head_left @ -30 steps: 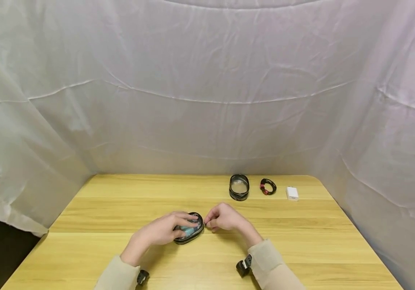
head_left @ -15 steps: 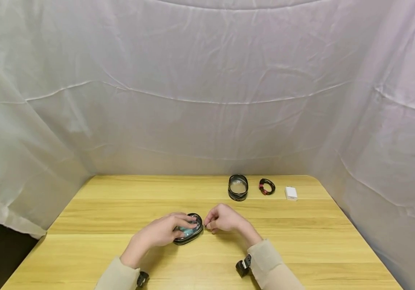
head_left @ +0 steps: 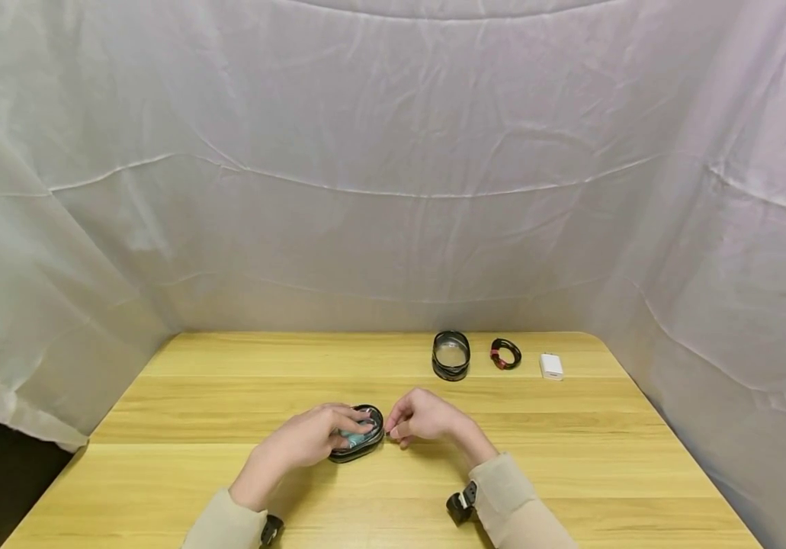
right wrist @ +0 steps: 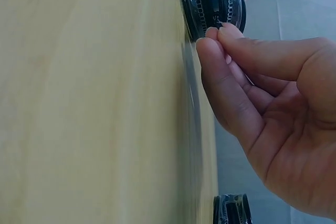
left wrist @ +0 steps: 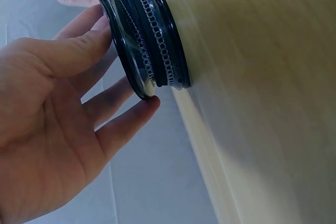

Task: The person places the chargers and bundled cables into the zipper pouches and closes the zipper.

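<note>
A small clear zip pouch (head_left: pixel 376 437) with black edging and something light blue inside lies on the table. My left hand (head_left: pixel 306 436) rests on its top, fingers spread and fairly straight; in the left wrist view the little finger (left wrist: pixel 131 121) reaches the rim. At the pouch's right end, my right hand (head_left: pixel 427 415) pinches the zipper pull (right wrist: pixel 218 23) between thumb and index finger. The pull is mostly hidden by the fingertips. Beside the slider, the zip's teeth stand apart in the right wrist view.
Toward the back right of the wooden table (head_left: pixel 262 358) stands another clear pouch (head_left: pixel 450 372) with black edging. Right of it lie a coiled black cable (head_left: pixel 497 355) with a red tie and a white charger plug (head_left: pixel 552 367). Grey curtains (head_left: pixel 393 244) hang behind and at both sides.
My right hand has shifted slightly toward me along the pouch's end, still pinching the zipper pull. The left hand stays in place on the pouch.
</note>
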`<state>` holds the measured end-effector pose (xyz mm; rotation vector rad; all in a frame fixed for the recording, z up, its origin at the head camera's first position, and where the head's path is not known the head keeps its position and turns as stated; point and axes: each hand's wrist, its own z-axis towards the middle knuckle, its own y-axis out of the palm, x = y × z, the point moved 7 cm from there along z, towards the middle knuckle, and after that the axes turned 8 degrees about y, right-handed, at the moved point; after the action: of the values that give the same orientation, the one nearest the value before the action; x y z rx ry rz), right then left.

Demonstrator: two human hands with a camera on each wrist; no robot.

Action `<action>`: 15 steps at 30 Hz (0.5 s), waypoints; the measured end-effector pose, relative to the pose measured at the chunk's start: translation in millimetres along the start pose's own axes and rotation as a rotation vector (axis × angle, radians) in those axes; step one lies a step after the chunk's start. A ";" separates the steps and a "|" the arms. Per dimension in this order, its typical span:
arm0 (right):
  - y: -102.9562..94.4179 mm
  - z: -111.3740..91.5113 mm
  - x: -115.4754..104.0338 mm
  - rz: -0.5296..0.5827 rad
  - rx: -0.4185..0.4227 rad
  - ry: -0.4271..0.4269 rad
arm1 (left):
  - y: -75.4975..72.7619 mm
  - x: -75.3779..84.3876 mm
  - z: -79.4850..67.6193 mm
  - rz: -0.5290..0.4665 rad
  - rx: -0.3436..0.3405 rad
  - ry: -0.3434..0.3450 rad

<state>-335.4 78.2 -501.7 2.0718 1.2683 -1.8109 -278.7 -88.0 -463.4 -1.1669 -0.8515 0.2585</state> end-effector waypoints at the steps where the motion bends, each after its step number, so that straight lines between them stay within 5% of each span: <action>1: 0.4 0.1 0.3 0.006 -0.002 0.003 | 0.0 -0.1 0.3 0.003 0.001 0.006; 15: -3.5 1.7 0.8 0.002 0.070 0.007 | -2.2 2.6 0.6 -0.009 -0.013 0.087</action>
<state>-339.0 80.0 -501.4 2.1160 1.2219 -1.8743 -277.9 -86.9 -460.2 -1.1783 -0.7834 0.1938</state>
